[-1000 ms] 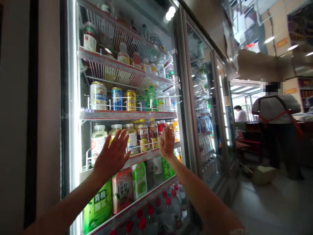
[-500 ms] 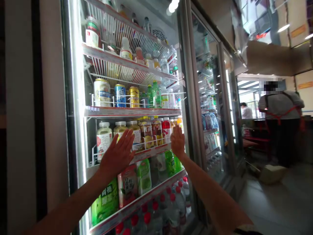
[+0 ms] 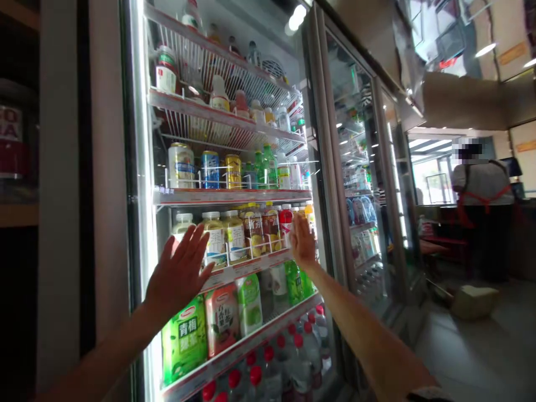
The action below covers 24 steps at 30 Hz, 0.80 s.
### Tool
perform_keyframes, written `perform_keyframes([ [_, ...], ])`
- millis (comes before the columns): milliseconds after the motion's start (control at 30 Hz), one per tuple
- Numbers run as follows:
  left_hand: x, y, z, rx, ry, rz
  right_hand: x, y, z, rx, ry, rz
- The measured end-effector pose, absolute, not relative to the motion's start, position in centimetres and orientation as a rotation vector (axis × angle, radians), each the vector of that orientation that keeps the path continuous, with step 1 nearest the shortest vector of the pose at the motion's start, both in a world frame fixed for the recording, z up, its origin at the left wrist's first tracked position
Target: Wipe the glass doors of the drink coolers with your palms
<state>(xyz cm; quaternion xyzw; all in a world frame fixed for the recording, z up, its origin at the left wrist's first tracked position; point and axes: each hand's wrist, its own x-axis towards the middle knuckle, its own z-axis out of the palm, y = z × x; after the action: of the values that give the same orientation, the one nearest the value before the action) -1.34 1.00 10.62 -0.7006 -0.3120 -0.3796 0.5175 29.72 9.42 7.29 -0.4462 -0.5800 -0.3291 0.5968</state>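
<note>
My left hand (image 3: 178, 271) is raised with its fingers spread and nothing in it, in front of the lower left shelves of a glass-fronted drinks fridge (image 3: 232, 195). My right hand (image 3: 302, 241) is up at the right side of the same fridge, fingers stretched out, holding nothing. Between the hands stand tea bottles (image 3: 215, 237) and a red bottle (image 3: 286, 220). Below my left hand are a green carton (image 3: 185, 340) and a red carton (image 3: 223, 319). Whether either hand touches the glass cannot be made out.
More glass fridge doors (image 3: 355, 167) run off to the right. A person in a grey top and an apron (image 3: 483, 184) stands at the far right, back turned. A pale box (image 3: 473, 301) lies on the floor. Dark shelving (image 3: 19, 215) is at the left edge.
My left hand has moved left and its fingers have spread wider. My right hand has shifted slightly left. The view has turned a little left, showing more of the left shelving.
</note>
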Motion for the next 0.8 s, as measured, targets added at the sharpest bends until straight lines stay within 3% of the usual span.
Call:
perform_keyframes([
  [167, -1.8, 0.7, 10.6, -1.69, -0.775, -0.873, 31.4, 11.4, 7.9, -1.104, -1.042, -0.611],
  [333, -1.5, 0.6, 10.4, -1.683, -0.793, -0.875, 21.9, 8.1, 5.3, -0.816, -1.49, -0.789],
  [467, -1.5, 0.6, 9.9, -1.668, -0.793, -0.876, 23.3, 7.1, 4.0, -0.719, -1.748, -0.885],
  [633, -1.5, 0.7, 9.9, -1.668, -0.805, -0.867, 31.9, 10.3, 3.8, -1.06, -1.206, -0.66],
  [800, -1.4, 0.7, 9.9, -1.671, -0.807, -0.874, 27.3, 9.8, 2.9, -1.002, -1.162, -0.649],
])
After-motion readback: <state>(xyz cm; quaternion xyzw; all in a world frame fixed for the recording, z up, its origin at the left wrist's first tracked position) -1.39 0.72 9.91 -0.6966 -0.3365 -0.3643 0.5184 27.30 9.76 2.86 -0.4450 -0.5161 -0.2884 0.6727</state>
